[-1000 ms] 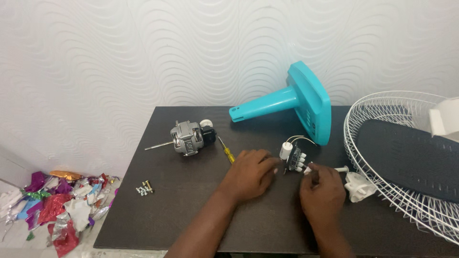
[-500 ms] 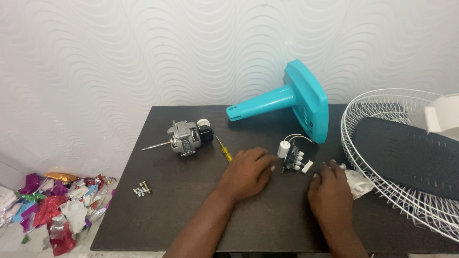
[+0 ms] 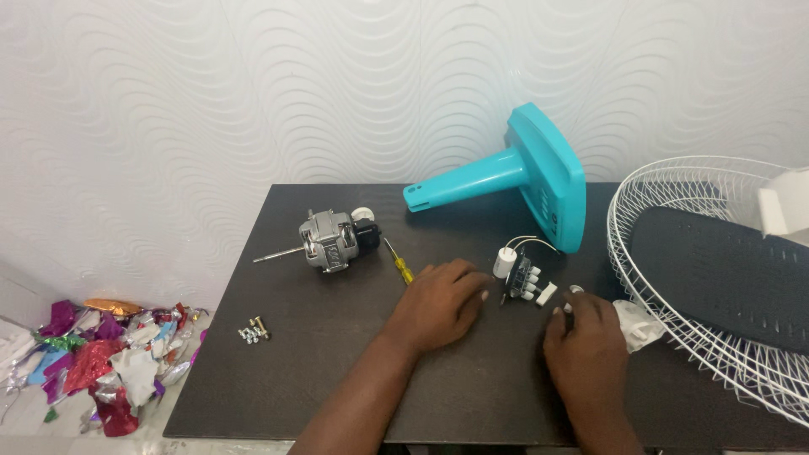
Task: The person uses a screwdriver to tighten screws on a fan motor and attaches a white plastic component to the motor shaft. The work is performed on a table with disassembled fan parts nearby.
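Your left hand (image 3: 438, 305) lies flat and empty on the table (image 3: 337, 371), fingertips just beside the switch block (image 3: 521, 281), as if steadying it. Your right hand (image 3: 587, 352), fingers curled, holds nothing I can see. The screwdriver (image 3: 399, 262) lies beyond your left hand.

One camera on my head, looking down and forward over the table (image 3: 320, 379), close above my hands, wall (image 3: 253, 101) behind the table.
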